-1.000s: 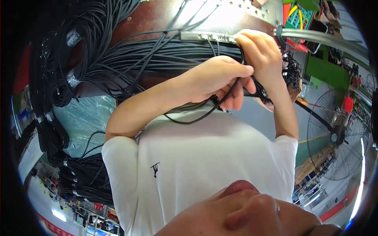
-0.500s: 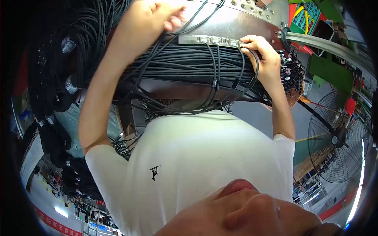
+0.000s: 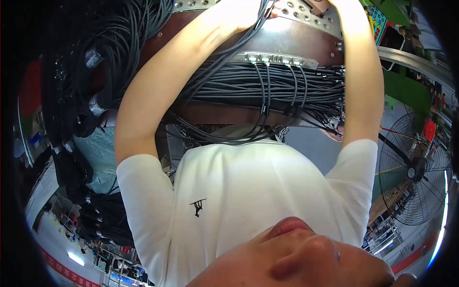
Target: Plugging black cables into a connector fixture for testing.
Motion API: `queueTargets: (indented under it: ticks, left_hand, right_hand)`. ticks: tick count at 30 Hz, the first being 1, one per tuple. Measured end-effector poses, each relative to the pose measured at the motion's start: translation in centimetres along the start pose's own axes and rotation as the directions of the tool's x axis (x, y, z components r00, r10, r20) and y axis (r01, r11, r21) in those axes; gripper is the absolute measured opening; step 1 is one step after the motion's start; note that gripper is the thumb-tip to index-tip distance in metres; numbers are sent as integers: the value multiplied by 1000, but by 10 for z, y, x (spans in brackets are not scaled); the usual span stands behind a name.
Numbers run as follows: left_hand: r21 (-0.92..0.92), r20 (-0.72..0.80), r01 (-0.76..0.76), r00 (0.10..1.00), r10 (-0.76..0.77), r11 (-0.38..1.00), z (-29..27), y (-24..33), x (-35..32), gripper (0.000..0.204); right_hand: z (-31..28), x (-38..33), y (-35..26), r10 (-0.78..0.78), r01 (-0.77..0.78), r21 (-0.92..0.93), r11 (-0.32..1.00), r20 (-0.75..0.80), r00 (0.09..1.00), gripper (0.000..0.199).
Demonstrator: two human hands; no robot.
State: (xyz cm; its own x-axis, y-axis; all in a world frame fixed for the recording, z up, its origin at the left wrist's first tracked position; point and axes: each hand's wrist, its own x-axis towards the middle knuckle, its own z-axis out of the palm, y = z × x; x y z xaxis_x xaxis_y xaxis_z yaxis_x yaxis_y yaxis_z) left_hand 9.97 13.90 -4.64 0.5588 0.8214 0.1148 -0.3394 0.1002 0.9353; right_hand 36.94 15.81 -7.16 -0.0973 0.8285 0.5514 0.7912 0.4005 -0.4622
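Observation:
My left hand is at the top edge, partly cut off, its fingers curled around a bundle of black cables. These cables bend down to the lower left beneath my left forearm. My right forearm reaches up past the frame's top edge, so the right hand is out of view. Between the arms lies a slim metal holder with several cable connectors seated in it. Black cables hang from those connectors towards me, across a thick row of black cables.
Coiled black cables are heaped at the left. A perforated metal strip runs along the far side of the bench. A curved metal rail and a large black fan stand at the right.
My right hand has let go of the connector at the holder's right end and moved up out of view. My left hand has moved right and up, with the cables. The holder now shows its connectors uncovered.

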Motion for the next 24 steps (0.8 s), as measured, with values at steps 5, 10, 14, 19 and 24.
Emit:
queueTargets:
  ticks: [5, 10, 14, 19, 24]
  left_hand:
    - [-337, 34, 323, 943, -331, 884, -20, 6, -31, 29]
    - [-337, 91, 553, 824, -559, 762, 1, 53, -94, 34]
    - [-427, 124, 603, 777, -617, 674, 10, 48, -111, 25]
    - [-422, -277, 392, 803, -528, 817, -75, 141, -174, 17]
    - [505, -727, 179, 616, 304, 845, -302, 235, -226, 31]
  right_hand:
    - [57, 23, 34, 40, 21, -604, 797, 88, 995, 30]
    - [32, 2, -94, 62, 14, -493, 870, 138, 988, 26]
    - [18, -10, -172, 308, -336, 50, 941, 289, 906, 22]
    - [21, -46, -164, 244, -285, 77, 956, 333, 911, 27]
    - [23, -40, -175, -193, 210, -56, 976, 226, 955, 22]
